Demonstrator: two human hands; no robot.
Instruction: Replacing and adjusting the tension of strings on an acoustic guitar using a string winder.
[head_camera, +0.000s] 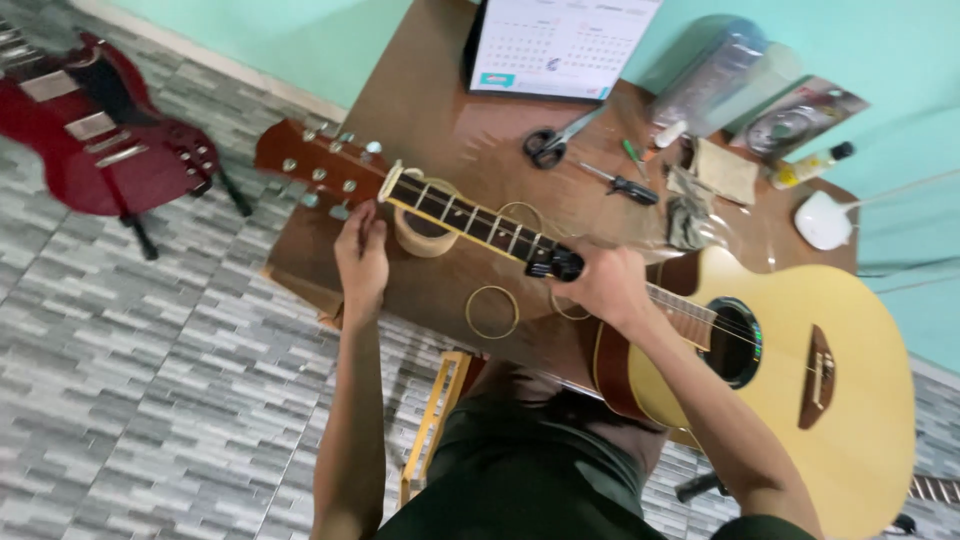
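A person bends over an acoustic guitar lying across a brown table. The left hand pinches closed at the neck's nut end, just below the headstock; the right hand grips a black capo clamped on the fretboard. Beyond the right hand lie scissors and a screwdriver (a red electric guitar stands off left). The capo looks best kept square to the frets, the neck steadied.

Bright, even daylight fills the room; shadows stay soft. Glare flares on the plastic sheet across the table. Edges bend and smear, everything slightly motion-blurred.
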